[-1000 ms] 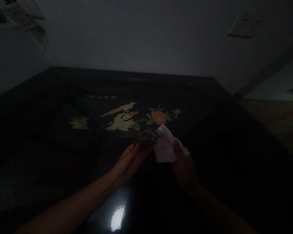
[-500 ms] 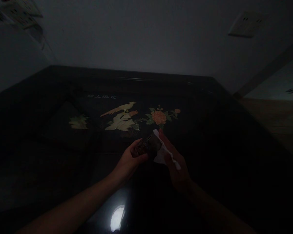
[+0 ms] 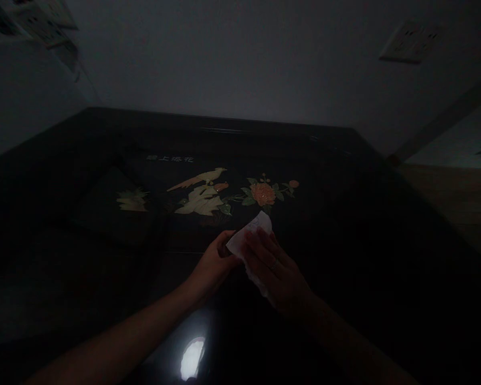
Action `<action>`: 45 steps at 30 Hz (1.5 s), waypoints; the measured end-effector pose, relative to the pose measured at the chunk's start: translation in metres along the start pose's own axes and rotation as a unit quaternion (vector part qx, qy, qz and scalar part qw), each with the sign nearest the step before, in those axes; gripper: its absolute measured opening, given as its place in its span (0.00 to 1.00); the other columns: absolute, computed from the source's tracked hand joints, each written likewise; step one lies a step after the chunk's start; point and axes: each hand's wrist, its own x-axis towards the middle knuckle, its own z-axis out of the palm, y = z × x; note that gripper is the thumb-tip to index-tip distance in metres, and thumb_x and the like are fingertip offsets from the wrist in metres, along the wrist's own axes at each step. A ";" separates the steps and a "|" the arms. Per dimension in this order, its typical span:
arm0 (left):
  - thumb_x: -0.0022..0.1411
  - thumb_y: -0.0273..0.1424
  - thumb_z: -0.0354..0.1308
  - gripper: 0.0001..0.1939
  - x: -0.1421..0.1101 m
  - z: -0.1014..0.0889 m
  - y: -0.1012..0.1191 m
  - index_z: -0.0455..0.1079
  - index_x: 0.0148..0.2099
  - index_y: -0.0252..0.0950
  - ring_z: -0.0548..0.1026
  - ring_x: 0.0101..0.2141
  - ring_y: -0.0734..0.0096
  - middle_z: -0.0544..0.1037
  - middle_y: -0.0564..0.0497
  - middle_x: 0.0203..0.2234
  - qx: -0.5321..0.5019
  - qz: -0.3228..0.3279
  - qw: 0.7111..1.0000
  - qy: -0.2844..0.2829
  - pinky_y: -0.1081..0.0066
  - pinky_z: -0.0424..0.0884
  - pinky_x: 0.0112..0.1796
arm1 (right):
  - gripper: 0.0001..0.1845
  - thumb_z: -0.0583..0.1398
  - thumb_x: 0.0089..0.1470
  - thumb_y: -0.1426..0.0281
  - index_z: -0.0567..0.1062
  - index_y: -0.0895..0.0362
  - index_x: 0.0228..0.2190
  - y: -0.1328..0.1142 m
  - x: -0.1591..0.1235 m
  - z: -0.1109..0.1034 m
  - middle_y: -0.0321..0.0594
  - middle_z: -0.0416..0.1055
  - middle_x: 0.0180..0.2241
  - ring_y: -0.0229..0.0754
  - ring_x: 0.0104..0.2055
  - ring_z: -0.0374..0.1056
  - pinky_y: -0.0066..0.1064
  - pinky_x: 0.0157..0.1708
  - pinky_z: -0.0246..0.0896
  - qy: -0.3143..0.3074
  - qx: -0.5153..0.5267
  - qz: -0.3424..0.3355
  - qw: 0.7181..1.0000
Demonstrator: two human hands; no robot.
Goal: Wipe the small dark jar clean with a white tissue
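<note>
My left hand (image 3: 213, 264) is curled around a dark, shiny object (image 3: 224, 248), and its thumb is on the near side. Most of that object is hidden now, and the dim light keeps me from telling its kind. A white tissue (image 3: 260, 220) lies over the object's right part. My right hand (image 3: 281, 269) presses the tissue there with its fingers laid across it; a ring shows on one finger. Both hands are above the black glossy table (image 3: 104, 299), close to its inlaid flower picture (image 3: 263, 194).
An inlaid bird design (image 3: 202, 192) decorates the tabletop, with pale characters above it. The table's far edge meets a grey wall (image 3: 224, 59). Wall sockets (image 3: 411, 41) are at the upper right, more at the upper left. A bright reflection (image 3: 192, 358) shines near the front.
My right hand has turned and moved left, bringing the tissue from beside the dark object to over it. My left hand keeps its hold in nearly the same place.
</note>
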 end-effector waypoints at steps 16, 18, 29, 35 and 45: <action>0.35 0.25 0.73 0.34 -0.001 0.003 0.007 0.68 0.48 0.35 0.77 0.42 0.61 0.79 0.47 0.41 0.047 -0.003 0.999 0.010 0.70 0.70 0.42 | 0.24 0.55 0.60 0.53 0.72 0.49 0.53 -0.004 0.006 0.006 0.41 0.73 0.53 0.50 0.58 0.66 0.47 0.61 0.54 0.194 0.430 0.432 0.769; 0.35 0.26 0.73 0.35 0.000 0.002 0.005 0.68 0.48 0.35 0.77 0.42 0.60 0.79 0.46 0.41 0.046 0.003 0.999 0.011 0.70 0.70 0.41 | 0.24 0.57 0.58 0.52 0.75 0.51 0.50 -0.001 0.007 0.008 0.40 0.75 0.50 0.50 0.55 0.69 0.45 0.59 0.58 0.209 0.447 0.441 0.749; 0.34 0.24 0.73 0.42 0.000 0.004 0.007 0.68 0.56 0.34 0.75 0.50 0.53 0.77 0.42 0.50 0.033 -0.002 0.999 0.008 0.63 0.70 0.49 | 0.23 0.49 0.66 0.62 0.63 0.49 0.60 -0.005 0.001 0.007 0.39 0.59 0.63 0.46 0.65 0.55 0.44 0.63 0.51 0.152 0.302 0.329 0.882; 0.38 0.30 0.74 0.38 0.001 0.002 0.003 0.69 0.54 0.32 0.74 0.50 0.54 0.77 0.40 0.50 0.011 0.009 1.000 0.011 0.64 0.69 0.50 | 0.35 0.46 0.63 0.80 0.41 0.48 0.66 0.000 -0.002 0.006 0.33 0.36 0.69 0.41 0.70 0.37 0.43 0.66 0.46 0.061 0.056 0.091 0.992; 0.43 0.26 0.69 0.28 0.004 -0.007 -0.002 0.72 0.49 0.32 0.79 0.38 0.60 0.82 0.46 0.37 0.097 0.006 0.995 -0.008 0.68 0.73 0.40 | 0.32 0.46 0.63 0.78 0.42 0.61 0.66 -0.003 0.000 0.007 0.45 0.47 0.67 0.47 0.70 0.33 0.48 0.66 0.42 0.011 -0.102 -0.017 0.995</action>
